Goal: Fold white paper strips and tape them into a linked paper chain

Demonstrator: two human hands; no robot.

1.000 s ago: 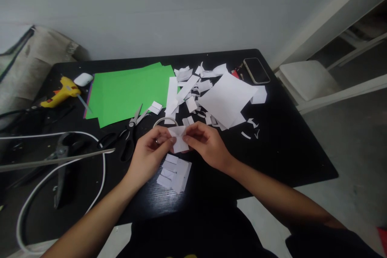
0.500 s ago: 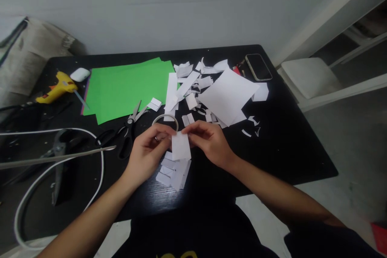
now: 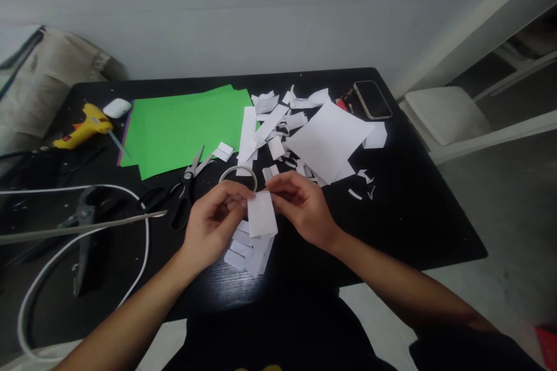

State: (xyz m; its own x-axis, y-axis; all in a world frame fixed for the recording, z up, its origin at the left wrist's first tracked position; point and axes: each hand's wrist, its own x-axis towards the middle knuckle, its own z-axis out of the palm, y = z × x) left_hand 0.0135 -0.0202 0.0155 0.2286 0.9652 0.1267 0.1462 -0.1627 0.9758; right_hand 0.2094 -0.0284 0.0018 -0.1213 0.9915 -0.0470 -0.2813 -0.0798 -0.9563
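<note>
Between my two hands is a small white paper piece [image 3: 262,214], held above the black table. My left hand [image 3: 213,217] pinches its left edge between thumb and fingers. At its upper right edge, the bent fingers and thumb of my right hand [image 3: 304,206] close on the paper; the fingertips are partly hidden. Below it lies a stack of folded white paper pieces [image 3: 243,252], partly covered by the held piece. A roll of tape [image 3: 237,169] rests just beyond my hands, and black-handled scissors [image 3: 188,182] lie open left of it.
Green sheets [image 3: 187,127] lie at the back left beside a yellow glue gun [image 3: 85,127] and a white case [image 3: 117,108]. White paper scraps [image 3: 270,124], a large white sheet [image 3: 328,139] and a phone [image 3: 372,99] are at the back right. A white cable [image 3: 145,243] loops at left.
The held paper has shifted slightly down and toward me, and more of its face shows. My right fingers have moved a little at its upper edge.
</note>
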